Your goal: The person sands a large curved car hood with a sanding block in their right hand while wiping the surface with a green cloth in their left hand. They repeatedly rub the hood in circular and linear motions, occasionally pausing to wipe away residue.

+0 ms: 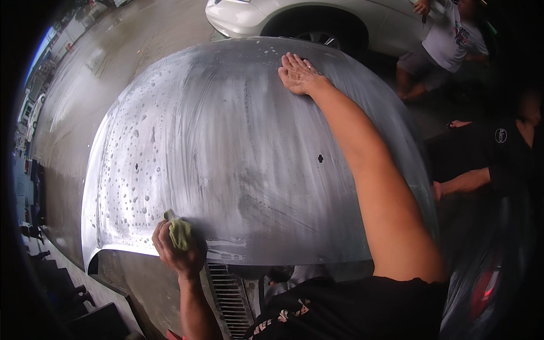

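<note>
Fingers (161, 242) of my left hand (184, 259) clutch a green cloth (181, 234) by the near edge of the wet grey car hood (243, 153); my right hand (298, 75), released, lies flat toward its far edge; beyond stands a white car (243, 18)

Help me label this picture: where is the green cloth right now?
In the head view, the green cloth is in the left hand, left of the picture's centre, by the near edge of the grey car hood.

A car (241, 17) stands behind the hood (255, 153), a floor grate (228, 300) before it, people (450, 39) to its right.
</note>
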The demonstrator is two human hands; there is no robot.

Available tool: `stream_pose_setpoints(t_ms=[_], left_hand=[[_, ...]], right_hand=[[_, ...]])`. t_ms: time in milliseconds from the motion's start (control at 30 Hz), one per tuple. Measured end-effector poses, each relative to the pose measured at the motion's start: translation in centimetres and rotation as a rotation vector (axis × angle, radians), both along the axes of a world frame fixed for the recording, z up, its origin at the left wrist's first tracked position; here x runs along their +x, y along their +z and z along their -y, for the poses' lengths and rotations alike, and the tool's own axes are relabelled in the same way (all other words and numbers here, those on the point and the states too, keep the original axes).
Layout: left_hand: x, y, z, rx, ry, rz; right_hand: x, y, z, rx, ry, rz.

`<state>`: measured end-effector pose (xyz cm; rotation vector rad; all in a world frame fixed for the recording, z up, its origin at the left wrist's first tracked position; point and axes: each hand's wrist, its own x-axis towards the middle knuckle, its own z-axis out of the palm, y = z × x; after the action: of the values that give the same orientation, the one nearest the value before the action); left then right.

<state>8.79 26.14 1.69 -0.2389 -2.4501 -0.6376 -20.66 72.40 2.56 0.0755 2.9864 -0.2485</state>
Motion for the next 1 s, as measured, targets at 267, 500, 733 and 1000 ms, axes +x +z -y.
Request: stream_pose_setpoints(t_ms=[267, 500, 733, 1000], left_hand=[[0.0, -0.2, 1.5, 0.074, -0.015, 0.052], [-2.1, -0.8, 1.9, 0.108, 0.002, 0.002], [-0.3, -0.6, 3.6, 0.103, 0.024, 0.049], [-2.3, -0.8, 3.1, 0.121, 0.011, 0.020]], right_hand=[[35.8, 0.3, 4.7, 0.100, 0.252, -0.018], [35.3, 0.8, 2.7, 0.034, 0.235, 0.035], [2.0, -0.8, -1.1, -0.013, 0.112, -0.003], [-5.9, -1.3, -3.5, -0.049, -0.155, -0.041]])
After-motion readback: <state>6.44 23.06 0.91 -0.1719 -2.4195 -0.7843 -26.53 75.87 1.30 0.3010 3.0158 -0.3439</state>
